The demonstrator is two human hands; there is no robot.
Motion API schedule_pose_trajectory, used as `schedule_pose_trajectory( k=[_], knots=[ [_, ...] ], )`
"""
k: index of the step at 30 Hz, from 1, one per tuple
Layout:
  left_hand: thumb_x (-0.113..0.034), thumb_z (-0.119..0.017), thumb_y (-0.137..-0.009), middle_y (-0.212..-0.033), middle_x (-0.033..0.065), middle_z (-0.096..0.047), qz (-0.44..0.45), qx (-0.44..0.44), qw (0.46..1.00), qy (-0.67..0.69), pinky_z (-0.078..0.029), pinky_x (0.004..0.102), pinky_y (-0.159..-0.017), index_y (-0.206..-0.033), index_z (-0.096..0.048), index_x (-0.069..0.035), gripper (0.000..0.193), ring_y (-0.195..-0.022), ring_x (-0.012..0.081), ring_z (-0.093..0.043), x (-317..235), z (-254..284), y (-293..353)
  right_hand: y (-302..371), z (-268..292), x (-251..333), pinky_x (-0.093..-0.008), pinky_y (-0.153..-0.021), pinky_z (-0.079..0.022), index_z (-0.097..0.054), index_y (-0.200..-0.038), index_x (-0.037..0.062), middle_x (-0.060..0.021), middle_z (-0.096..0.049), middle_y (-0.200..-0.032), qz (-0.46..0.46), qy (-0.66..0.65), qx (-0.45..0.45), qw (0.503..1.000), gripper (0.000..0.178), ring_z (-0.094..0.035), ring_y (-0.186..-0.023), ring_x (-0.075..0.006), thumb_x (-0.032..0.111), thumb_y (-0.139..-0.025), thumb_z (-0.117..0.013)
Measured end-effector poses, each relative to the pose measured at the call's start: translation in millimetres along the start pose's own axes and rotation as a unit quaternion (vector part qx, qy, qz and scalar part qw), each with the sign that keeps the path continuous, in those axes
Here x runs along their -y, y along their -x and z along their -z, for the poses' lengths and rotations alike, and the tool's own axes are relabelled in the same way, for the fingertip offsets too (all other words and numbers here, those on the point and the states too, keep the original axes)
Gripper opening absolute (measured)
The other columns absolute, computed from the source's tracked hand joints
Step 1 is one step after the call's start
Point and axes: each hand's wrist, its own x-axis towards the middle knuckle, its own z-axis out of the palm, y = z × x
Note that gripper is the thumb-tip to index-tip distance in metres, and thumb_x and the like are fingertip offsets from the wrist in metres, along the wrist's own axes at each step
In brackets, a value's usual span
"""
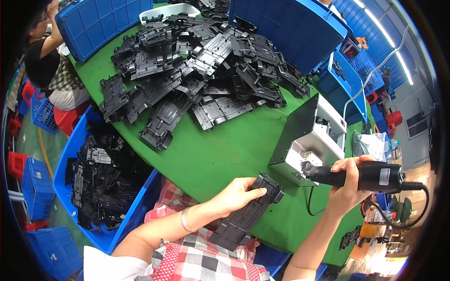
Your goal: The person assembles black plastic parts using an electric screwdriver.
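My left hand (238,193) grips the upper end of a flat black plastic chassis part (241,220), thumb on its face. The part is tilted over my lap at the table's near edge. My right hand (346,189) is wrapped round a black corded electric screwdriver (375,175), held almost level. Its nose points left, at the front of a small black and white screw feeder box (304,136). Whether the bit touches a screw there is too small to tell.
A large heap of similar black parts (201,61) covers the far side of the green table (225,150). On the left, a blue crate (65,173) holds more. Blue bins (290,28) stand behind. A screwdriver cable (424,206) loops at right. Another person (47,70) sits far left.
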Motion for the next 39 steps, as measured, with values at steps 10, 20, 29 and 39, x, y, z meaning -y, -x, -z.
schedule_pose_trajectory(
  k=[10,20,29,39],
  knots=[
    [-0.014,-0.055,-0.087,-0.084,0.0029,-0.060,-0.025,-0.007,1.000,-0.004,-0.046,0.0227,-0.064,-0.099,-0.057,0.004,0.021,-0.072,0.0063,-0.054,3.4,-0.5,-3.1,33.7,-14.5,9.0,-0.0304,-0.044,-0.044,-0.038,-0.102,0.0027,-0.0067,-0.044,-0.060,-0.124,-0.227,0.054,0.964,0.032,-0.047,-0.045,-0.0183,0.000,-0.074,-0.052],
    [-0.012,-0.055,-0.086,-0.081,0.0009,-0.059,-0.013,-0.004,1.000,0.007,-0.044,0.0215,-0.063,-0.097,-0.059,0.003,0.018,-0.070,0.0052,-0.052,4.9,0.0,-5.0,52.0,-32.1,0.8,-0.0288,-0.043,-0.043,-0.038,-0.096,0.0025,-0.0073,-0.046,-0.063,-0.079,-0.196,0.103,0.972,0.027,-0.047,-0.045,-0.0174,-0.002,-0.075,-0.053],
    [-0.008,-0.054,-0.085,-0.088,0.0003,-0.060,-0.051,0.002,0.998,-0.043,-0.044,0.0228,-0.070,-0.099,-0.059,0.001,0.017,-0.079,0.0056,-0.052,3.5,-3.3,4.0,42.2,-33.5,-2.0,-0.0303,-0.041,-0.042,-0.040,-0.092,0.0037,-0.0058,-0.046,-0.051,-0.008,-0.224,0.356,0.907,0.037,-0.048,-0.039,-0.0188,-0.007,-0.067,-0.065],
    [-0.021,-0.064,-0.081,-0.123,0.0114,-0.049,0.078,0.344,0.923,-0.156,-0.032,0.0328,-0.102,-0.128,-0.040,0.000,0.057,-0.118,0.0210,-0.042,18.4,33.1,87.6,3.6,22.5,2.5,-0.0284,-0.047,-0.041,-0.041,-0.099,0.0015,-0.0065,-0.046,-0.060,0.010,-0.131,-0.030,0.991,0.027,-0.045,-0.046,-0.0167,-0.001,-0.073,-0.050]
  ],
)
